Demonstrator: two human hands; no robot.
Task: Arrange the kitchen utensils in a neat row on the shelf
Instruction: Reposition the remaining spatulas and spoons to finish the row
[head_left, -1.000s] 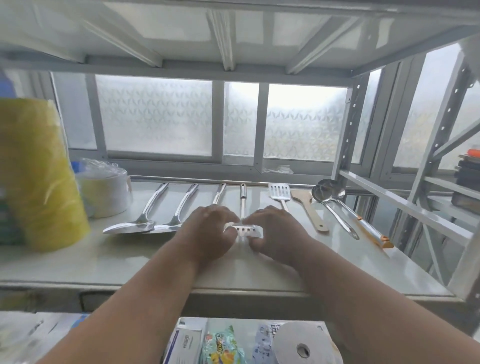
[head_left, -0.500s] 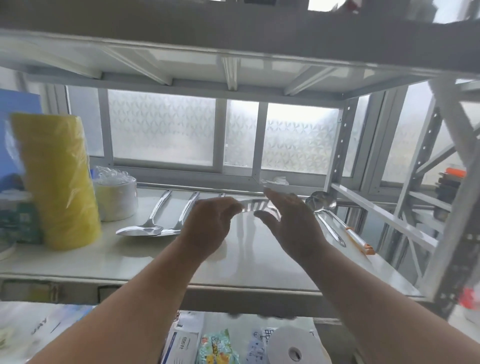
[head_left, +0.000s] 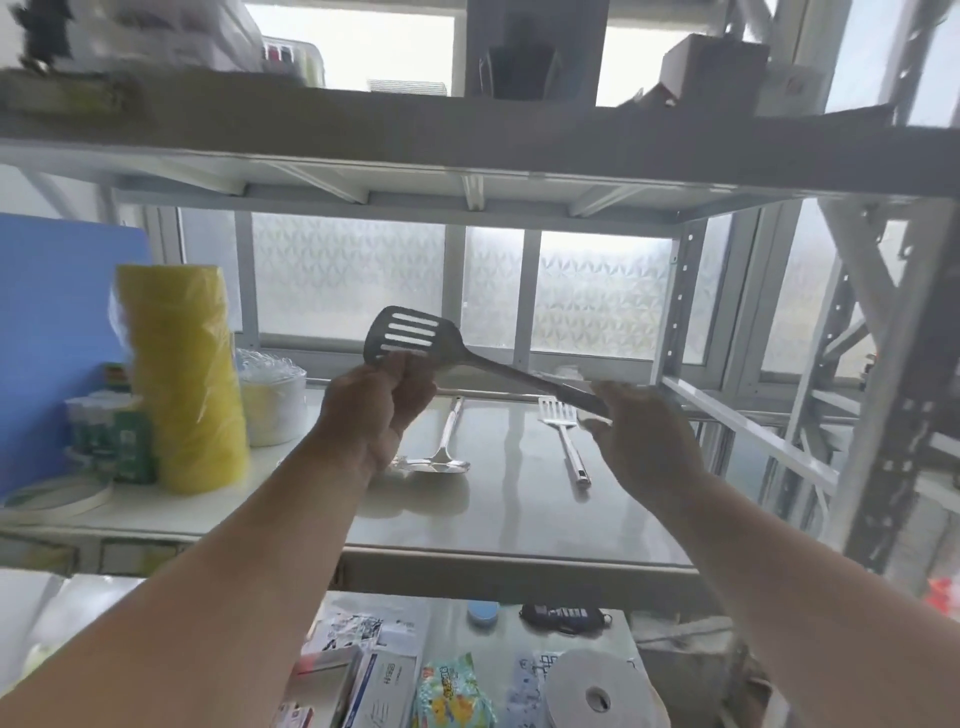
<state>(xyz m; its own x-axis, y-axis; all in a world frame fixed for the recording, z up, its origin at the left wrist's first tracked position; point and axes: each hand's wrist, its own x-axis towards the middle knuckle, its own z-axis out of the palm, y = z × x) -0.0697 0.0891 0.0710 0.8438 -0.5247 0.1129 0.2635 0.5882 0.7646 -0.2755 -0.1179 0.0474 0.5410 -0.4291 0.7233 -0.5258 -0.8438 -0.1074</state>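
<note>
A slotted metal spatula hangs in the air above the white shelf. My left hand pinches the lower edge of its slotted head. My right hand holds the far end of its handle. Below them a large metal spoon lies on the shelf with its bowl toward me. A second slotted turner lies to the right of it, head toward the window. My hands and arms hide the other utensils.
A yellow wrapped stack, a pack of white cups and a blue board stand at the shelf's left. The rack post bounds the right. A tape roll and packets lie on the lower shelf.
Both hands lifted the slotted spatula off the shelf and turned it so its head points up-left. The camera tilted upward, bringing the upper shelf into view.
</note>
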